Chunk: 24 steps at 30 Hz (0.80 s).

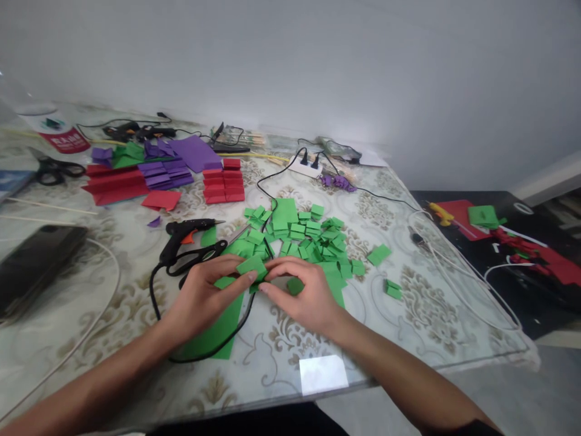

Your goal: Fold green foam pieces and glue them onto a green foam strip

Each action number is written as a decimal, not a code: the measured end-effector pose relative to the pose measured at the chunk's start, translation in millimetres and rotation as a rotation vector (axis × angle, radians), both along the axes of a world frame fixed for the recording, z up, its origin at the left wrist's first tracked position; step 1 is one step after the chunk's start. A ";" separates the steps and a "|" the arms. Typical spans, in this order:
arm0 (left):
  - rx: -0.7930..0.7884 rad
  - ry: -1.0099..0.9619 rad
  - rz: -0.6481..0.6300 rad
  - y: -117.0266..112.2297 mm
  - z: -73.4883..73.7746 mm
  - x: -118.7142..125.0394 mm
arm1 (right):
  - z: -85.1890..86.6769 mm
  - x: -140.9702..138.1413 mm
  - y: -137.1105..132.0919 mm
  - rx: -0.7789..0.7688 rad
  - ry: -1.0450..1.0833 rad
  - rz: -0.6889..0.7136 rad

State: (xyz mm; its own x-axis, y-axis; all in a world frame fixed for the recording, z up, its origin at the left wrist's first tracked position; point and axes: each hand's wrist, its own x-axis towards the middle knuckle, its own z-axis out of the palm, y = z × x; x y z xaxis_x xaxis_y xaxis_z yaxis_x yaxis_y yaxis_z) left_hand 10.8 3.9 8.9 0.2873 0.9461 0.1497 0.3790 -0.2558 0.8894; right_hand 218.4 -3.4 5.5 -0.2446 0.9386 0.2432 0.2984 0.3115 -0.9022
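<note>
Between the left hand and right hand, a green paper piece sits pinched in both grips.

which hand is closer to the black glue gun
Left. The left hand sits close in front of the glue gun. The right hand is farther off to the right, past the green paper piece that both hands pinch.

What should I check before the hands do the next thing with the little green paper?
1. Small green paper piece pinched between left hand and right hand: ok.
2. Black glue gun lies apart from the fingers: ok.
3. Glue gun's nozzle hot: cannot tell.
4. Black scissors close beside the left hand: not ok.
5. Black cord loops by the left hand: not ok.
</note>
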 end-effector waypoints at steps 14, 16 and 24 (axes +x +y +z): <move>0.100 0.090 0.012 -7.5 -13.9 8.1 | -15.5 -4.8 -3.4 0.073 -0.048 -0.148; 0.093 0.099 0.008 -7.6 -13.7 8.4 | -15.1 -4.8 -3.8 0.094 -0.051 -0.132; 0.031 0.024 0.040 -6.7 -11.9 8.9 | -6.6 -3.6 -3.3 0.125 -0.068 -0.056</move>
State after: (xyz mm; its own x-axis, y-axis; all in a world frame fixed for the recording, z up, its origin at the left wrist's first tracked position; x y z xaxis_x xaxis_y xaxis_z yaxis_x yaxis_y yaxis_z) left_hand 19.7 -2.7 -3.0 0.2527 0.9521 0.1723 0.4104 -0.2667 0.8721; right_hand 214.8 -6.7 -1.1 -0.2122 0.9148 0.3436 0.3780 0.4011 -0.8344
